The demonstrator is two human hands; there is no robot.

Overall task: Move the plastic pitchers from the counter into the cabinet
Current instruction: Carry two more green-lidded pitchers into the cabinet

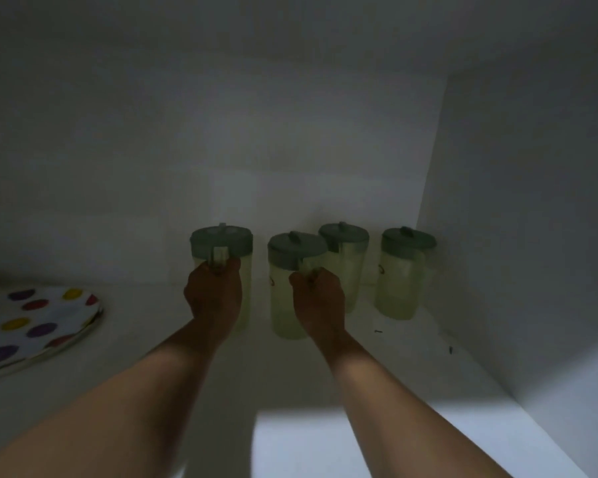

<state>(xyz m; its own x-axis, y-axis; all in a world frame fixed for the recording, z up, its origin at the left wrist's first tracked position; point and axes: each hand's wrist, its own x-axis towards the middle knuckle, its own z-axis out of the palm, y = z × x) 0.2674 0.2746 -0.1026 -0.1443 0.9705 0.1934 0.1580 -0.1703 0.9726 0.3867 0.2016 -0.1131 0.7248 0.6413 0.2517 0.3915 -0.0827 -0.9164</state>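
Note:
Several pale translucent plastic pitchers with green lids stand upright on the white shelf of a dim cabinet (359,367). My left hand (213,294) is closed around the handle of the leftmost pitcher (221,241). Just right of it, my right hand (320,301) grips the handle of a second pitcher (283,305). Behind and to the right stand a third pitcher (346,250) and, close to the right wall, a fourth pitcher (399,281), both untouched. Both held pitchers appear to rest on the shelf.
A round plate with coloured dots (32,326) lies on the shelf at the left. The cabinet's right side wall (515,236) rises close beside the fourth pitcher. Two small dark specks (378,331) lie on the shelf near it.

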